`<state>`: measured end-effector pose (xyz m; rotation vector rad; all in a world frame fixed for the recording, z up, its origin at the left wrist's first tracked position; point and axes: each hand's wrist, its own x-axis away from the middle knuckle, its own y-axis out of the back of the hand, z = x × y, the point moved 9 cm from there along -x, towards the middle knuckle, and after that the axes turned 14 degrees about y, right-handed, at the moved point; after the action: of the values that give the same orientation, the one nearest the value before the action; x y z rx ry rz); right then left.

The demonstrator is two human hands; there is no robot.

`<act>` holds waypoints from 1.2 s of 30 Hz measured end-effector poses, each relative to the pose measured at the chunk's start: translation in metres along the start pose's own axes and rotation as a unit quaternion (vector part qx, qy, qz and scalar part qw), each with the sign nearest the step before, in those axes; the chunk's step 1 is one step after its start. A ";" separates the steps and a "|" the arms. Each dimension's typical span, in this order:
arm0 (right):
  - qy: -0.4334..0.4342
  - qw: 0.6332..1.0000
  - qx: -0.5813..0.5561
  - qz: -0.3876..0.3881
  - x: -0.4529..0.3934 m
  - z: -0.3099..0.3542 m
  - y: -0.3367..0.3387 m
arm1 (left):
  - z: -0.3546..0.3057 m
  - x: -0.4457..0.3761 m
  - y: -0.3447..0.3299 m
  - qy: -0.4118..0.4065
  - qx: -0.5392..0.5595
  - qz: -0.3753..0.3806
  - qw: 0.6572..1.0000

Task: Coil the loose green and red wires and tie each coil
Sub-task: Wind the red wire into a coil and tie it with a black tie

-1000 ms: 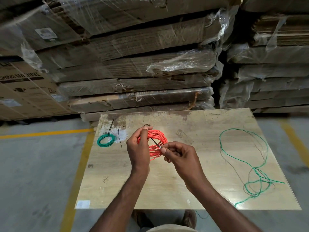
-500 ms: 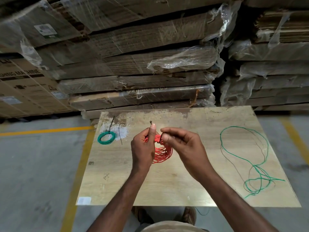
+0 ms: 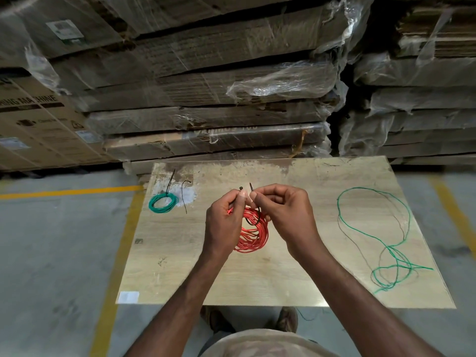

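Both hands are now lifting the red coil (image 3: 251, 234) higher, fingertips meeting.
Left hand (image 3: 226, 222) and right hand (image 3: 286, 215) are each pinching a black tie (image 3: 253, 221) end.

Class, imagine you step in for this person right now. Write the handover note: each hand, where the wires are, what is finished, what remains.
Left hand and right hand hold the red coil above the board, each pinching an end of the black tie looped through it.
Done: small green coil, tied, far left; a spare tie lies beside it.
Left: fasten the red coil's tie; coil and tie the loose green wire on the right.
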<state>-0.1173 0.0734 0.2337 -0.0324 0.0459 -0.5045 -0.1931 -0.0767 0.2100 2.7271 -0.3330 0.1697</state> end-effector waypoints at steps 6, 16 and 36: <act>-0.010 0.999 0.053 0.007 0.000 -0.004 0.003 | -0.006 0.007 -0.006 -0.012 -0.038 0.030 0.999; 0.018 0.995 0.098 0.024 0.004 0.000 0.002 | -0.010 0.013 -0.008 -0.035 -0.058 0.030 0.997; 0.011 0.988 0.146 0.040 0.002 -0.002 0.012 | -0.006 0.016 -0.011 -0.065 -0.075 0.046 0.994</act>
<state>-0.1098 0.0825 0.2313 0.2611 -0.0060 -0.4272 -0.1759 -0.0682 0.2142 2.5804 -0.4882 -0.0089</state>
